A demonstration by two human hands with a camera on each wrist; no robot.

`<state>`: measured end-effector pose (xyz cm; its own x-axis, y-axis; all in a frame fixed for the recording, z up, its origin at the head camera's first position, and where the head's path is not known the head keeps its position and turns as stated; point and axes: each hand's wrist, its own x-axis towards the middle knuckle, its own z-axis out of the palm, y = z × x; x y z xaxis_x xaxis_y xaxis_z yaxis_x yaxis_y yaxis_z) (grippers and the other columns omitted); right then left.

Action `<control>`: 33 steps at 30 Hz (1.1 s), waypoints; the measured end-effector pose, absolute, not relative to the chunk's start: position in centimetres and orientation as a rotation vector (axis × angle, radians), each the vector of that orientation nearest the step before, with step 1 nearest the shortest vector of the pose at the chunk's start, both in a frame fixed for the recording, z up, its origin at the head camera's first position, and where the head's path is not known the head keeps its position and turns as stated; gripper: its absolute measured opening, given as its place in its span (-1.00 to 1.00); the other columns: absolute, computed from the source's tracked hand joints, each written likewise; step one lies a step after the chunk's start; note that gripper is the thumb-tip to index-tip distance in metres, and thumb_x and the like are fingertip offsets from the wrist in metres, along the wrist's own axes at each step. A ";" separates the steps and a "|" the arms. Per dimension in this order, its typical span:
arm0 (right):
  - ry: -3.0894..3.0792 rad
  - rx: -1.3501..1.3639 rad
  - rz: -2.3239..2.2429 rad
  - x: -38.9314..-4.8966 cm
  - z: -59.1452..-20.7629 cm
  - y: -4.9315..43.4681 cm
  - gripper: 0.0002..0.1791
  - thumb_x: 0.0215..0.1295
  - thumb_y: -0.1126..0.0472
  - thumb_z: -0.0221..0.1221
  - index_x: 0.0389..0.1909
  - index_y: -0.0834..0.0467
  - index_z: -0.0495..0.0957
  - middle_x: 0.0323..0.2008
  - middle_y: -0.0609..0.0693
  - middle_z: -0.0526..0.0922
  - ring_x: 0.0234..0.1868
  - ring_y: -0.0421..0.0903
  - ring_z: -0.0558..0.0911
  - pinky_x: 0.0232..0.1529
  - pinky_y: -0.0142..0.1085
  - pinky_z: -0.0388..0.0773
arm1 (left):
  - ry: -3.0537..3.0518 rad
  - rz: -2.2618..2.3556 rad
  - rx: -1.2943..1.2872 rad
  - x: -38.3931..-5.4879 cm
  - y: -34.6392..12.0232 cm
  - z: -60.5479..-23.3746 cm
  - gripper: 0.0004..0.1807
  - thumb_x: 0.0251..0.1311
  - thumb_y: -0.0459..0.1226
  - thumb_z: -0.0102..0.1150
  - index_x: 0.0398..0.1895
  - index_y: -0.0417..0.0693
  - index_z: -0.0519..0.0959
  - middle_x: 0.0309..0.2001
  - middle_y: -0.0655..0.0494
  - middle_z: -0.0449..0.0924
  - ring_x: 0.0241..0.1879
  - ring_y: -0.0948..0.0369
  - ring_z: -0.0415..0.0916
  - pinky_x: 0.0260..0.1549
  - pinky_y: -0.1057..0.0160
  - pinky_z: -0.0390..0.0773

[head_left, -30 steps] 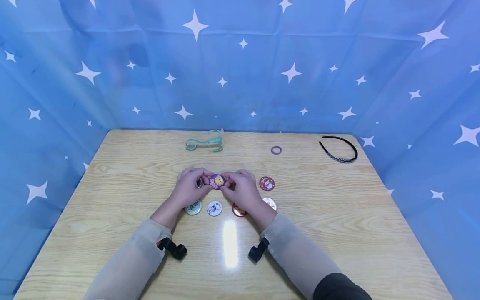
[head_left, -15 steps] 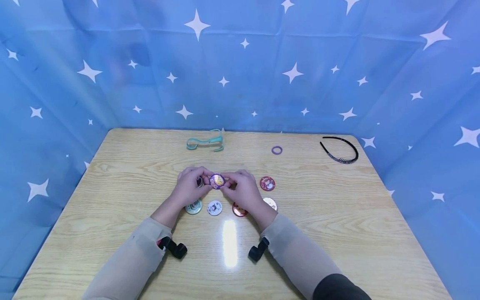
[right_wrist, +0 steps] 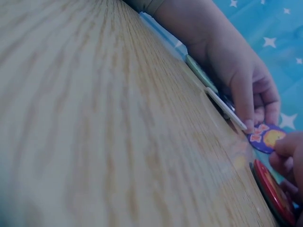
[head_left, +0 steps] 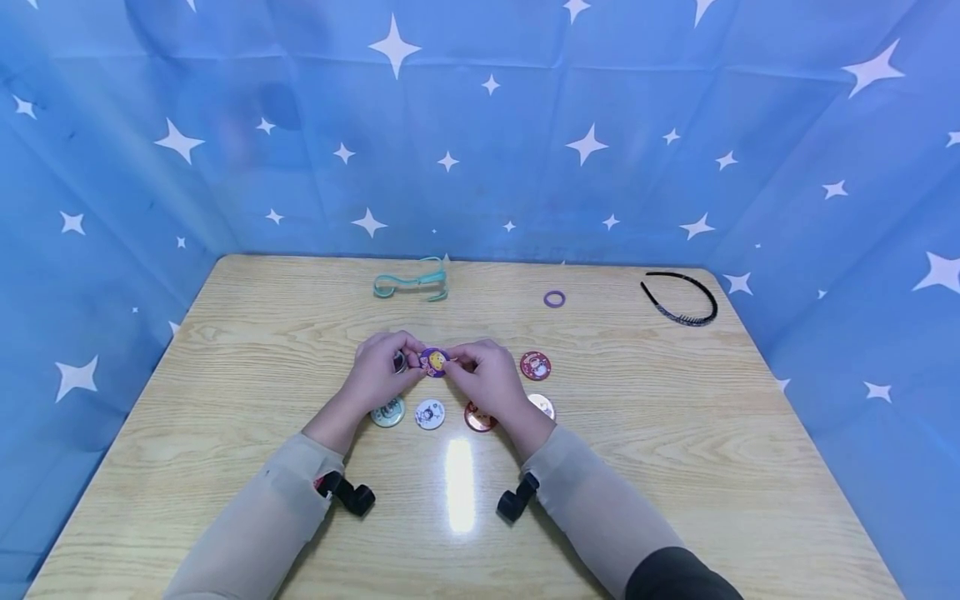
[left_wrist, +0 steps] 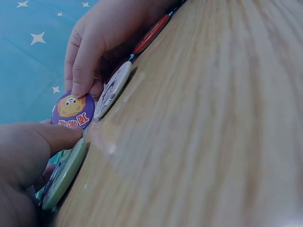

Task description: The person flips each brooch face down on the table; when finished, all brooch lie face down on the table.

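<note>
A round purple pin badge (head_left: 433, 362) with a yellow cartoon face is held between both hands, tilted, at the middle of the table. My left hand (head_left: 381, 372) pinches its left edge; my right hand (head_left: 489, 382) pinches the opposite edge. In the left wrist view, the purple badge (left_wrist: 72, 112) shows its printed front between the fingers. Nearer the body lie a green badge (head_left: 387, 412), a white badge (head_left: 430, 414) and a red badge (head_left: 477, 418), the last partly behind the right hand. A dark round item (head_left: 400, 362) shows by the left fingers, mostly covered.
Right of the hands lie another red badge (head_left: 536, 366) and a pale badge (head_left: 543, 405), partly hidden by the wrist. Along the table's back are a turquoise glasses-like frame (head_left: 411, 282), a purple ring (head_left: 554, 298) and a black headband (head_left: 686, 317). A starry blue curtain (head_left: 480, 192) hangs behind.
The right thumb and index finger have drawn closer together at the badge's right edge. The left hand stays in place, and the other objects have not moved.
</note>
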<state>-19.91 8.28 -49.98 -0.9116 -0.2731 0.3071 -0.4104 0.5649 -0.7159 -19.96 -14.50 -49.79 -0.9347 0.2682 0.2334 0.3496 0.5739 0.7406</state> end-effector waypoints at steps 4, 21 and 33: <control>-2.642 0.571 1.274 -19.9 -50.0 8.4 -0.85 0.34 0.20 0.46 -0.11 0.08 0.84 -0.36 -0.15 0.73 -0.27 -0.17 0.59 -0.21 -0.25 0.57 | -2.714 -1.297 -0.531 -20.0 -14.5 -49.9 -0.71 0.13 -0.29 0.63 -0.17 0.03 0.67 -0.33 0.28 0.67 0.03 0.03 0.52 0.33 -0.24 0.15; -2.642 0.489 1.367 -19.9 -50.2 8.4 -0.93 0.40 0.14 0.43 -0.19 0.02 0.83 -0.36 -0.16 0.66 -0.28 -0.17 0.56 -0.26 -0.27 0.54 | -2.689 -1.352 -0.497 -20.2 -14.3 -50.0 -0.93 0.40 -0.19 0.41 -0.19 0.04 0.76 -0.23 0.22 0.74 0.01 0.04 0.53 0.29 -0.23 0.17; -2.662 0.499 1.340 -20.0 -50.1 8.3 -0.79 0.47 -0.02 0.37 -0.09 -0.01 0.84 -0.30 -0.19 0.72 -0.21 -0.17 0.59 -0.14 -0.21 0.56 | -2.694 -1.322 -0.485 -20.2 -14.4 -49.9 -0.87 0.44 -0.11 0.36 -0.19 0.08 0.79 -0.30 0.25 0.70 -0.01 0.05 0.52 0.23 -0.19 0.23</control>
